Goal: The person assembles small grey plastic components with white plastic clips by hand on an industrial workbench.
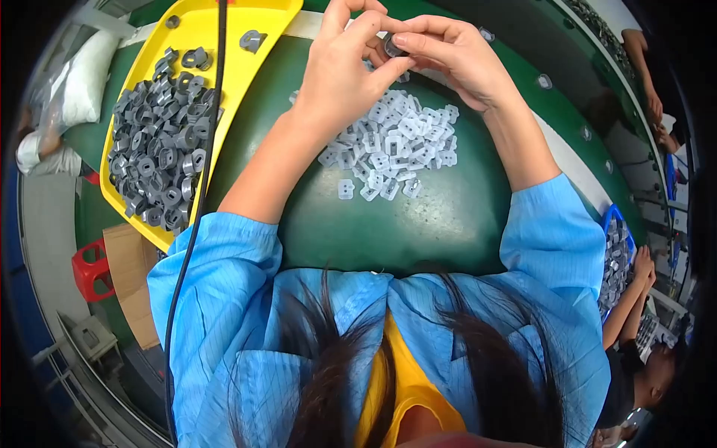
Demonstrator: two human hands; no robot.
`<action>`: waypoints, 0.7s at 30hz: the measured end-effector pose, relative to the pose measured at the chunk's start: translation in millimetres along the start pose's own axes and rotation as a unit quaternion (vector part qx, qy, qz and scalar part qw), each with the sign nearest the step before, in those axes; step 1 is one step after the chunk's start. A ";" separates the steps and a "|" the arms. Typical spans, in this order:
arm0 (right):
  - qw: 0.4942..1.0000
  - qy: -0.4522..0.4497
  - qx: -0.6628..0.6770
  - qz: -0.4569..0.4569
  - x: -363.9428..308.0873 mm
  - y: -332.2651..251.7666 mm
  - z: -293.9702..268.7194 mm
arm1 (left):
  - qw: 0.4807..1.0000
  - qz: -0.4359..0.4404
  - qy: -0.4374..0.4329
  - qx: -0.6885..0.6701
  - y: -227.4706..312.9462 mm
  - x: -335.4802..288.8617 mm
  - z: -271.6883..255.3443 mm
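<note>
At the far side of the green table, my left hand (340, 75) and my right hand (459, 60) meet around one small dark grey plastic ring part (393, 46). Fingers and thumbs of both hands pinch it, so much of its shape is hidden. Just nearer to me than the hands lies a loose pile of small translucent white plastic pieces (392, 142), each with cut-outs. To the left, a yellow tray (246, 71) holds a heap of dark grey plastic ring parts (160, 149) like the one between my fingers.
A black cable (211, 134) runs down across the yellow tray. Small clear pieces (544, 81) are spaced along the green conveyor belt (567, 112) at the right. Beyond my right elbow stands a blue bin (614, 254) of grey parts, near another person's hands (642, 269). A red stool (92, 270) is at left.
</note>
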State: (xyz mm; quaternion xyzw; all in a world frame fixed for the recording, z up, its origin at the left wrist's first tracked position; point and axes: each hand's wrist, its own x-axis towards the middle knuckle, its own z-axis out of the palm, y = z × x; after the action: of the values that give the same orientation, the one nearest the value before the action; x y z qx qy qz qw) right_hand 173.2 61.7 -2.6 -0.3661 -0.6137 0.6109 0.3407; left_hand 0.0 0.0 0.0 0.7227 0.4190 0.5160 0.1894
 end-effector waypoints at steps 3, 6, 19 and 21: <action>0.998 -0.054 0.015 0.026 2.2 0.0 -10.5 | 0.997 0.002 -0.037 0.062 3.3 2.4 -2.7; 0.989 -0.094 0.077 0.080 -0.9 -8.6 -20.3 | 0.998 0.010 -0.066 0.022 -1.7 5.1 -1.2; 0.999 -0.032 0.024 0.032 -10.0 -14.5 -10.5 | 0.999 0.053 0.005 0.011 -6.5 -3.4 18.8; 0.996 -0.072 0.020 0.048 -7.0 -13.4 -15.9 | 0.998 0.048 -0.033 0.007 -7.7 0.3 10.8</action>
State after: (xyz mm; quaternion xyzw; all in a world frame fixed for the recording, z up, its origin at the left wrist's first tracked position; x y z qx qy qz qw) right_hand 190.1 63.8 11.4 -0.3433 -0.6064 0.6631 0.2732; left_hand 6.7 6.3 -9.5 0.7597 0.3810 0.4975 0.1736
